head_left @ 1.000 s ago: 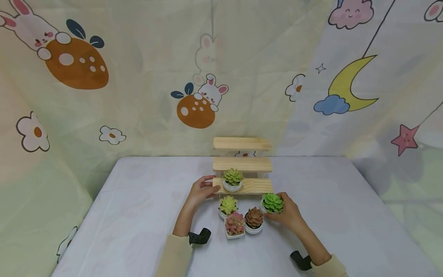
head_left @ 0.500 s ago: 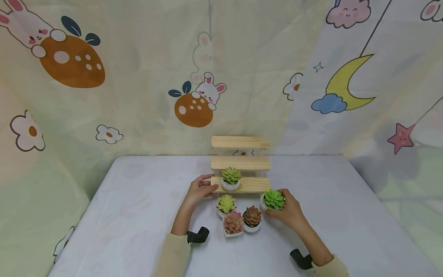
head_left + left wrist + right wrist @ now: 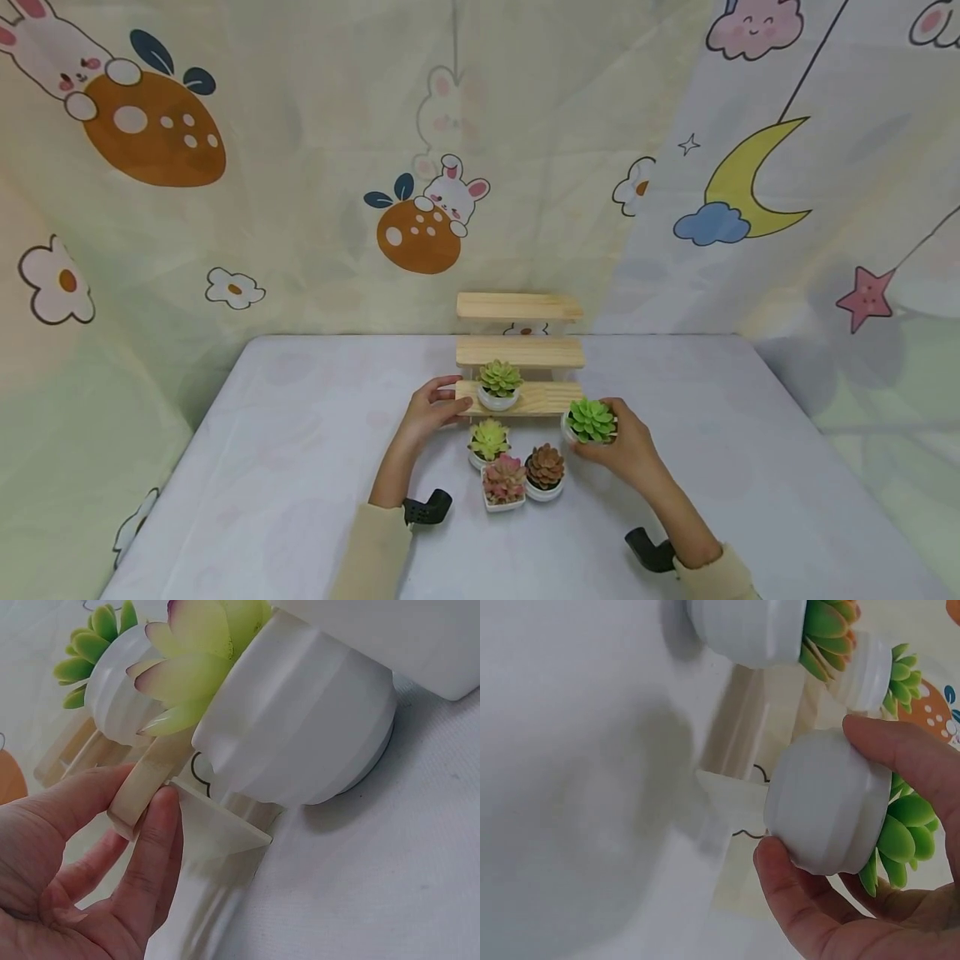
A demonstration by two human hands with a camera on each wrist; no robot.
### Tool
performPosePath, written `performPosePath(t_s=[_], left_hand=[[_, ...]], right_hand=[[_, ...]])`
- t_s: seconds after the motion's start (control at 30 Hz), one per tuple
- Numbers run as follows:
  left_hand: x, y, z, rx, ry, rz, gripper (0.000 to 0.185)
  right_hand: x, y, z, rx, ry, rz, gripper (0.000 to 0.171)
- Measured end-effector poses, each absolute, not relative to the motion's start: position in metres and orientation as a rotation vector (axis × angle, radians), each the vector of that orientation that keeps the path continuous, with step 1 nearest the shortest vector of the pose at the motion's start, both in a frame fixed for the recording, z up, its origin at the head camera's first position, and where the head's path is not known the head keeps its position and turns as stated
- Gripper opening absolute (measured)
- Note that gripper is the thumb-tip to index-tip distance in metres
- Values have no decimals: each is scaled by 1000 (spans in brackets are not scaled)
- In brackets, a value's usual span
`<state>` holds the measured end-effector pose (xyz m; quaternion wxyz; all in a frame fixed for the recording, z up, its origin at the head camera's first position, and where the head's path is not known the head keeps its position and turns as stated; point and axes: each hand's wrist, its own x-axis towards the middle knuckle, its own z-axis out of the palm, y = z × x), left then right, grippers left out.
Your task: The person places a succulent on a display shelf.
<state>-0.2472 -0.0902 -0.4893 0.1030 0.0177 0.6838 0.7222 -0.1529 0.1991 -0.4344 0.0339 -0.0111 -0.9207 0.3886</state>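
My left hand (image 3: pixel 433 410) pinches the left end of the lowest board of a three-tier wooden shelf (image 3: pixel 551 398), thumb on one face and fingers on the other in the left wrist view. A potted green succulent (image 3: pixel 499 379) stands on that board, left of its middle. My right hand (image 3: pixel 624 442) holds a bright green succulent in a round white pot (image 3: pixel 825 802), raised off the table near the lowest board's right end. Its thumb and fingers grip the pot's sides, and the plant leans toward the palm in the right wrist view.
In front of the shelf stand a yellow-green succulent (image 3: pixel 489 440), a pink succulent (image 3: pixel 504 481) in a square pot and a brown succulent (image 3: pixel 545 468), close together. A patterned cloth (image 3: pixel 322 208) hangs behind the white table (image 3: pixel 315 433).
My right hand has lifted the bright green succulent a little, up toward the right end of the lowest board. My left hand keeps its hold on the shelf.
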Motion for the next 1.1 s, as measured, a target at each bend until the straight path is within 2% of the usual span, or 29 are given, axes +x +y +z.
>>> performPosePath(t_s=[0.37,0.63,1.1], left_hand=[[-248,-91,-491,42,2031,2119,50],[-243,-94,-489,186,2004,2169,53],[-248,-91,-490,45,1995,2134,51]], right_hand=[[-163,196,-425,-47,-2819,1221,72],[-172,192,-426,-38,-2804,1229,72],[-186,182,-425,16,-2779,1213,72]])
